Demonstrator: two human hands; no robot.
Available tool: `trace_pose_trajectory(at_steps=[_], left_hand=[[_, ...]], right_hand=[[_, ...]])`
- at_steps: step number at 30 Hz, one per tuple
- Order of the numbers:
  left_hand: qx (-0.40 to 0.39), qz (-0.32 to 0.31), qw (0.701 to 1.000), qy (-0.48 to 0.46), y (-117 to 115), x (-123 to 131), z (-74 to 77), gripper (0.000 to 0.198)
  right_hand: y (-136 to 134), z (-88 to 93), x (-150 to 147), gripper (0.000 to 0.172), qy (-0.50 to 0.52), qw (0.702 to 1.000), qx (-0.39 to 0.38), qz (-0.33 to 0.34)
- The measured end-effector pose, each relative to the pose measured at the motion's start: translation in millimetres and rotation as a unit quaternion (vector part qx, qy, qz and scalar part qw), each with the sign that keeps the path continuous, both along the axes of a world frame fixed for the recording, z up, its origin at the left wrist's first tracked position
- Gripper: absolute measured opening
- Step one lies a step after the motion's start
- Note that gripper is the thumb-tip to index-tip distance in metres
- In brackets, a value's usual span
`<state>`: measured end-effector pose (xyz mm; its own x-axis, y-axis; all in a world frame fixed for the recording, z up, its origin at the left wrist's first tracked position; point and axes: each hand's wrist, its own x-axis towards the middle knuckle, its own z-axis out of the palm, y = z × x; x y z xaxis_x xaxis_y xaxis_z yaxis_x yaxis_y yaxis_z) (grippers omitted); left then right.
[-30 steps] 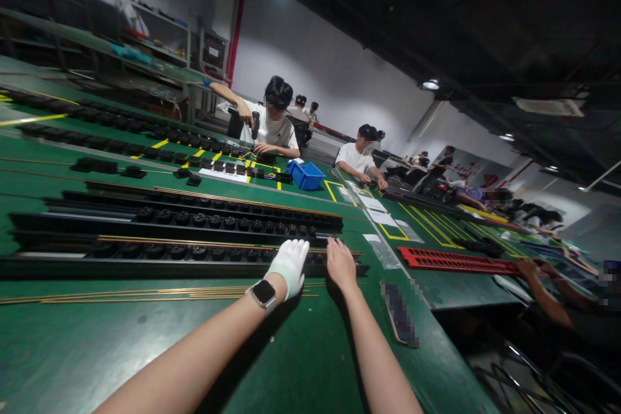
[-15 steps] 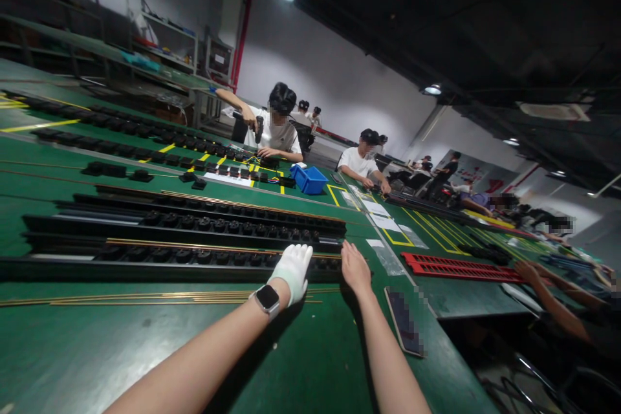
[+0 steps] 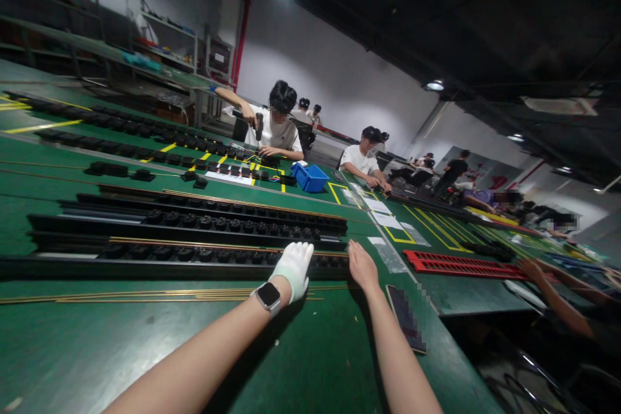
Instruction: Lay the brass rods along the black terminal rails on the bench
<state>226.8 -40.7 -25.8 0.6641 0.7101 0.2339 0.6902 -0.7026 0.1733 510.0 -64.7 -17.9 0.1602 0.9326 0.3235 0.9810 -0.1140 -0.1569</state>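
Observation:
My left hand [image 3: 294, 268], in a white glove with a smartwatch [image 3: 268, 296] at the wrist, lies palm down over the nearest long black channel [image 3: 194, 270]. Its fingers are stretched out across the channel, and what lies beneath them is hidden. Round black wheel-like parts [image 3: 184, 252] sit in a row inside this channel, with thin brass rods [image 3: 204, 244] running along it. At the channel's right end is my bare right hand [image 3: 363, 265], fingers extended; whether it touches the end I cannot tell. Loose brass rods [image 3: 194, 295] lie on the green table in front.
More black channels [image 3: 233, 226] lie behind. A phone [image 3: 406, 320] rests right of my right arm. Farther off are a blue bin [image 3: 310, 177], a red slotted rail [image 3: 460, 264] and plastic bags [image 3: 388, 255]. Across the table a co-worker [image 3: 274, 123] holds a power drill [image 3: 259, 126].
My right hand has shifted slightly to the right, at the end of the channel. My left hand stays nearly in place. The view has moved a little.

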Motion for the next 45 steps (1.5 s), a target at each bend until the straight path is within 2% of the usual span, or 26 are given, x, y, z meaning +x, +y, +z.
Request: trace_pose_trajectory(at_steps=[11,18,25,32,34,38,45], left_hand=[[0.015,-0.001,1.000,0.005,-2.9,-2.3,6.1,0.092],[0.018,0.002,1.000,0.003,-2.5,-1.8,4.1,0.093],[0.016,0.000,1.000,-0.008,-2.0,-1.6,4.4,0.094],[0.020,0.002,1.000,-0.014,-4.1,-3.5,6.7,0.094],[0.020,0.002,1.000,-0.015,-4.0,-3.4,6.0,0.095],[0.018,0.000,1.000,-0.015,-4.5,-3.2,6.2,0.092],[0.012,-0.001,1.000,-0.006,-6.4,-4.3,9.7,0.089]], right_hand=[[-2.5,-3.4,18.4,0.061,0.009,1.000,0.016,-0.005],[-5.5,-1.7,17.1,0.060,0.000,1.000,0.019,-0.015],[-6.4,-0.6,1.2,0.059,-0.023,1.000,0.006,-0.013],[-6.3,7.5,-16.2,0.060,-0.018,1.000,-0.016,0.018],[-5.2,9.5,-24.4,0.060,-0.017,1.000,-0.015,0.016],[-0.7,9.6,-47.5,0.057,-0.011,0.998,-0.010,0.053],[5.0,6.7,-83.6,0.052,0.007,0.999,0.002,0.034]])
